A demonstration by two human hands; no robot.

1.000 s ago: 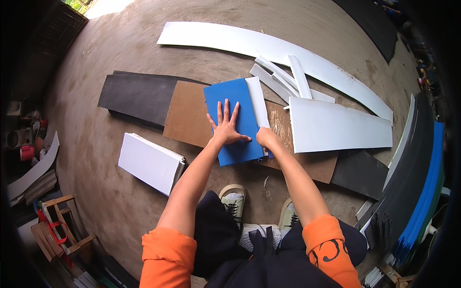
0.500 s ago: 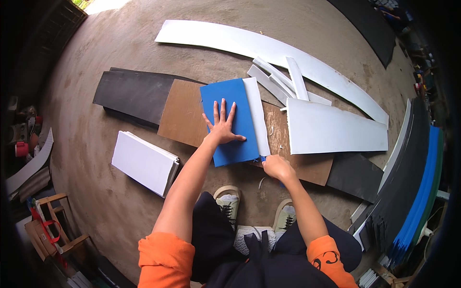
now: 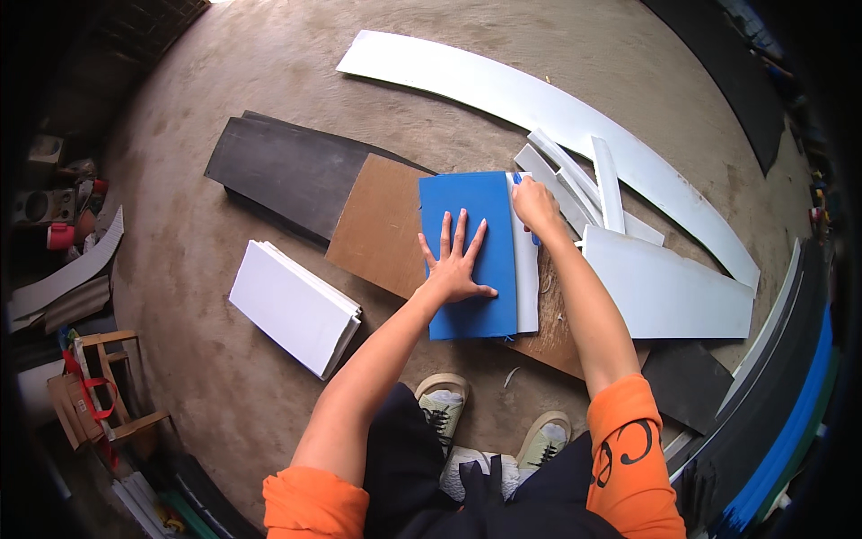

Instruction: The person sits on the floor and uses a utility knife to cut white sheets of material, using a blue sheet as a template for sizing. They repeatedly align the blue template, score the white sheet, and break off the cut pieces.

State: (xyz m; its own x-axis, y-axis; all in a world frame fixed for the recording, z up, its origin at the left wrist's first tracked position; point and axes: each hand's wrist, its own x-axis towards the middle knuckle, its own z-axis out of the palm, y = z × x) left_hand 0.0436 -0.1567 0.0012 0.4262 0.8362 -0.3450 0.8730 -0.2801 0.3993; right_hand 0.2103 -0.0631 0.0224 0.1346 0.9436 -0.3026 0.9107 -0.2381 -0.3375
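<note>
My left hand (image 3: 456,269) lies flat with fingers spread on a blue sheet (image 3: 469,195). Under the blue sheet is a white sheet (image 3: 527,305), showing as a strip along the right edge. My right hand (image 3: 536,207) is closed around a blue utility knife (image 3: 536,239), at the far end of that strip beside the blue edge. Its blade is hidden from view. Both sheets rest on a brown board (image 3: 373,211) with a worn, scratched surface at its right part.
Dark boards (image 3: 278,166) extend beyond the brown board. A white stack (image 3: 292,305) lies on the floor at left. White offcuts (image 3: 609,184), a wide white piece (image 3: 669,283) and a long curved white sheet (image 3: 467,76) lie to the right and far side. Blue sheets (image 3: 790,431) stand at far right.
My right hand has moved with the knife from the near end of the white strip to its far end. My left hand stays spread on the blue sheet. The whole view has shifted slightly.
</note>
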